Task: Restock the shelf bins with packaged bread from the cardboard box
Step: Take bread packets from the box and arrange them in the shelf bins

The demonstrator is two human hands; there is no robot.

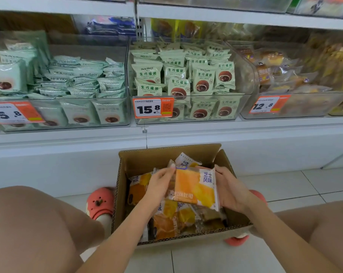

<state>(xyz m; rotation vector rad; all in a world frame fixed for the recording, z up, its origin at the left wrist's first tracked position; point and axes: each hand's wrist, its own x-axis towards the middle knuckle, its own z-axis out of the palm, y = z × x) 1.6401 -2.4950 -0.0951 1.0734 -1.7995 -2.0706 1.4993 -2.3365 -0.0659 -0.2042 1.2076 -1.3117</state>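
In the lower middle of the frame, an open cardboard box (172,196) sits on the tiled floor between the person's knees. Both hands are over it, holding a bundle of orange-and-yellow bread packets (194,187). The left hand (159,185) grips the bundle's left edge with fingers curled round it; the right hand (230,189) holds the right edge, fingers wrapped behind. More packets of the same kind lie loose in the box below.

Across the upper half runs the shelf (166,134) with clear bins: two full of green snack packs at left (58,107) and centre (186,81), and one at the upper right (296,103) holding bread in clear wrap behind a 12.8 price tag (269,104).

The risk, as I judge it, lies in the bundle: several slick packets are pinched together only at the edges, so one from the middle could slide out during the lift. The packets could also be dropped into a green-pack bin by mistake. Squeezing harder to prevent slipping would crush soft bread.
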